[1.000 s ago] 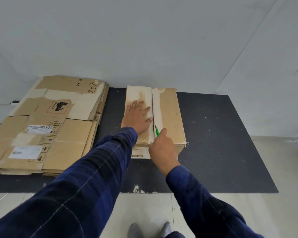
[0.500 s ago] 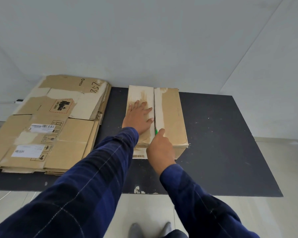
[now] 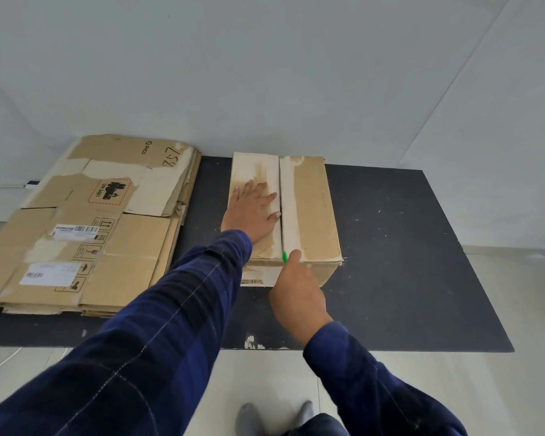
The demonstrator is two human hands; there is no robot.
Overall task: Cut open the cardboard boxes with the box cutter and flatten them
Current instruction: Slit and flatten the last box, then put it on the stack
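Two hands share the work. The right hand (image 3: 299, 294) is curled round the box cutter (image 3: 284, 257), of which only a green tip shows beside the thumb; the rest is hidden in the fist. That tip sits in the centre seam of the cardboard box (image 3: 312, 209), right at the near edge of its top. The left hand (image 3: 252, 212) lies flat on the left flap just beside the seam, fingers straight and slightly spread, pressing the flap down. The box stands closed in the middle of the black surface (image 3: 406, 262), its far end near the wall. To its left, a little apart, lies a stack of flattened boxes (image 3: 92, 221), labels and print facing up.

The step in hand looks like the slit along the top seam. With the blade at the near end, that cut appears almost through, though whether the tape has parted along the whole length cannot be told. The next move would likely be to draw the blade clear of the edge, then lift the flaps, turn the box to slit the bottom seam and press it flat. The exit calls for care, since the blade leaves the cardboard toward the body.
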